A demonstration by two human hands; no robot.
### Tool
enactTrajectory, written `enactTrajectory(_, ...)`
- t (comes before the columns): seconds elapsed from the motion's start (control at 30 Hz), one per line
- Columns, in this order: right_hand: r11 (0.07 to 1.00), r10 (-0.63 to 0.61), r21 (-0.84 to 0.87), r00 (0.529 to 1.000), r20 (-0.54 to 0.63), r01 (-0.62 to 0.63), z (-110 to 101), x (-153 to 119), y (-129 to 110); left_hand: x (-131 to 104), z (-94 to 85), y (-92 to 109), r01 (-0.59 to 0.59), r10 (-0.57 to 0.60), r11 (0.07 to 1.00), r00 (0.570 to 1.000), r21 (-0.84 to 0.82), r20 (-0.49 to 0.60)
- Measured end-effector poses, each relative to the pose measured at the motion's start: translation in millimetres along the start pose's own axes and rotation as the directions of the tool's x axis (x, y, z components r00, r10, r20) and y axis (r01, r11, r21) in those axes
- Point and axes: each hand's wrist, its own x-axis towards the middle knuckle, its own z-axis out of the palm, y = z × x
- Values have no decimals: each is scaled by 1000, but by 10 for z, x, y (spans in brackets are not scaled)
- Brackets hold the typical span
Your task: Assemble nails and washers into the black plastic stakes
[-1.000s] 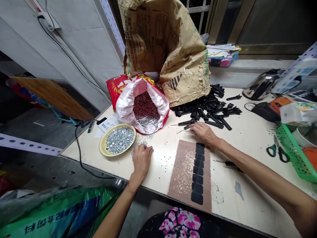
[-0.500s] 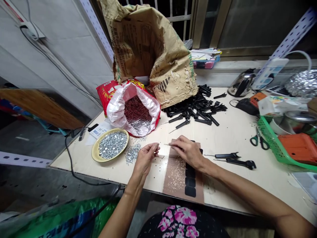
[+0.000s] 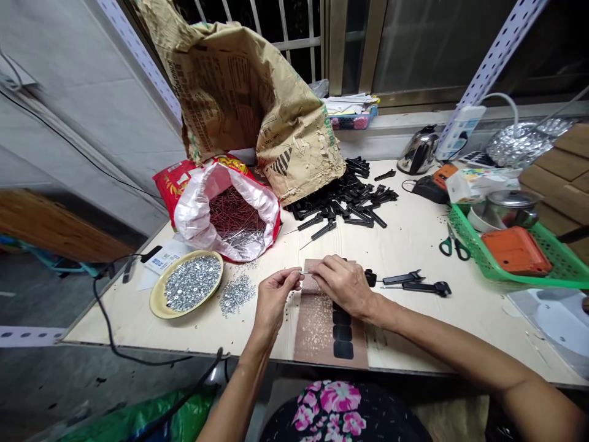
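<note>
My right hand [image 3: 346, 287] pinches a thin metal rod [image 3: 304, 272] above a brown board [image 3: 317, 356]. At the rod's other end, the thumb and fingers of my left hand [image 3: 276, 293] are pressed together; what they grip is too small to make out. The board bears a column of black rounded squares [image 3: 342, 333] and scattered pale bits [image 3: 317, 325]. Left of my left hand lies a loose heap of small metal washers [image 3: 237, 294], beside a yellow bowl [image 3: 159, 301] full of them. Two black plastic pieces with thin rods [image 3: 421, 287] lie right of my right hand.
A red and white bag [image 3: 188, 215] holds brown rods. Behind it, a torn paper sack [image 3: 304, 141] stands by a pile of black plastic parts [image 3: 345, 202]. To the right are scissors [image 3: 454, 244], a green basket [image 3: 483, 264] and a kettle [image 3: 418, 150].
My two hands have come together, so the rod in my right hand now reaches my left fingertips. The whole view has shifted, with the table things appearing further left.
</note>
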Motion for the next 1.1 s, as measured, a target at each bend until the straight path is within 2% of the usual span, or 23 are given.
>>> enactTrajectory(0.1,998,14,-58,1000,-26,-15,40,-30,-1,13,25,-26,-6,6,1000,1000,14,13)
enactTrajectory(0.27,996,66,-59,997,-38,-68,101,-89,-9,31,76,-82,-35,35,999,999,18,2)
enactTrajectory(0.43,996,67,-61,998,14,-66,120,-142,19,35,90,-123,-39,38,998,999,42,20)
enactTrajectory(0.67,968,161,163,972,171,-189,47,-142,45,29,107,-34,51,-54,998,996,38,73)
enactTrajectory(0.87,865,218,396,941,258,-308,29,-235,131,9,187,-66,131,-139,989,983,71,123)
enactTrajectory(0.97,884,216,356,940,265,-303,-36,-320,319,-19,249,-119,167,-176,983,974,75,140)
enactTrajectory(1.1,955,238,125,947,214,-269,-72,-469,659,-45,312,-197,155,-168,982,979,111,116)
